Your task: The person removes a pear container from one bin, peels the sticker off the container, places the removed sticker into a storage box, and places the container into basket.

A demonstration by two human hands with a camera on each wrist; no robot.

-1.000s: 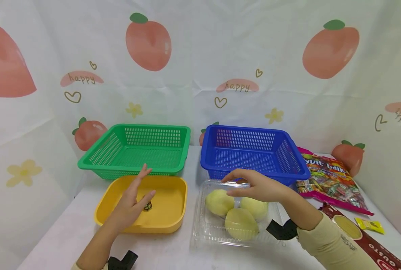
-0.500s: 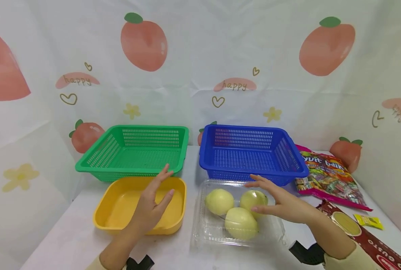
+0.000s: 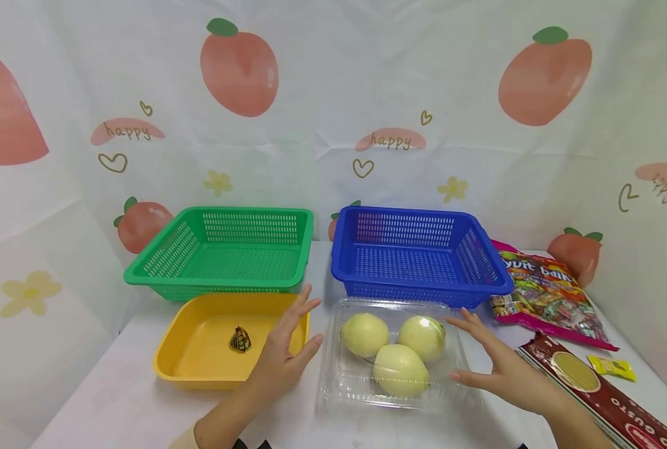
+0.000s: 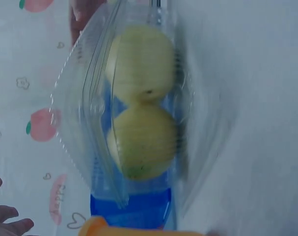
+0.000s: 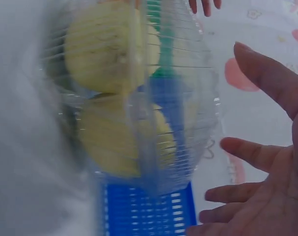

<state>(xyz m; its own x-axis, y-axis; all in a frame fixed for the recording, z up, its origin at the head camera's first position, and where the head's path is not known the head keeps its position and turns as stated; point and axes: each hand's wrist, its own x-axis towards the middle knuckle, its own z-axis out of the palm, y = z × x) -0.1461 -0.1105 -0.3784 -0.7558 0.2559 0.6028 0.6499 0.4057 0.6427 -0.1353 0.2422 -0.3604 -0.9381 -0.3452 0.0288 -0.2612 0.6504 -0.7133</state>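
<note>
A clear plastic clamshell box [image 3: 339, 374], its lid over the contents, stands at the middle of the table. Three pale yellow round fruits [image 3: 402, 371] lie inside. My left hand [image 3: 281, 352] hovers to the box's left, over the right side of a yellow tub [image 3: 170, 368], fingers extended and holding nothing. On the other side, my right hand [image 3: 498, 362] has its fingers spread, with thumb and index tip right at the box's right edge. In the right wrist view the palm and spread fingers [image 5: 237, 192] face the box, with a gap between.
Behind stand a green basket [image 3: 226, 284] and a blue basket [image 3: 423, 288]. Inside the yellow tub lies a small dark patterned item [image 3: 240, 339]. At right are a candy bag [image 3: 552, 299], a small yellow packet [image 3: 613, 368] and a long brown package [image 3: 603, 393].
My right hand has moved from above the box to its right side. My left hand has shifted right from over the yellow tub towards the box, uncovering the small dark item.
</note>
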